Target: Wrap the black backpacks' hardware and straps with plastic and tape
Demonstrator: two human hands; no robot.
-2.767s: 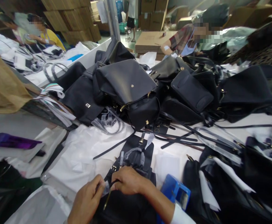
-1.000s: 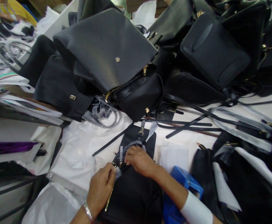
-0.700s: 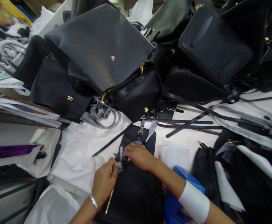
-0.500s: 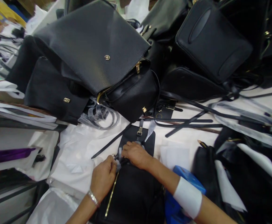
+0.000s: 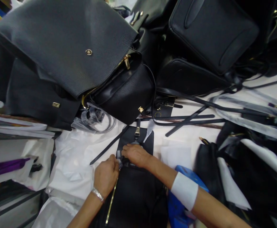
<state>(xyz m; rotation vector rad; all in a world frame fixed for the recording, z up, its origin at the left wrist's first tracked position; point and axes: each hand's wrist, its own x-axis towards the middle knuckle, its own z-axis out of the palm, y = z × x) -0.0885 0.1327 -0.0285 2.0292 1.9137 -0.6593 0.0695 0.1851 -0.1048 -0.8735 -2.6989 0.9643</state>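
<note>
One black bag (image 5: 140, 196) lies flat on the desk (image 5: 190, 135), its top pointing forward, probably for easy reach. The left hand (image 5: 106, 174) and right hand (image 5: 135, 155) each have a curled, closed grip on its upper part, the bits pinched hidden. One gold zip (image 5: 111, 202) shows. Beyond, heaped bags (image 5: 69, 38) overlap past counting.

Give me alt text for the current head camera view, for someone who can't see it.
A person's left hand and right hand are close together at the upper part of a black bag with a gold zip. More black bags are heaped beyond, and a blue object sits to the right.
</note>
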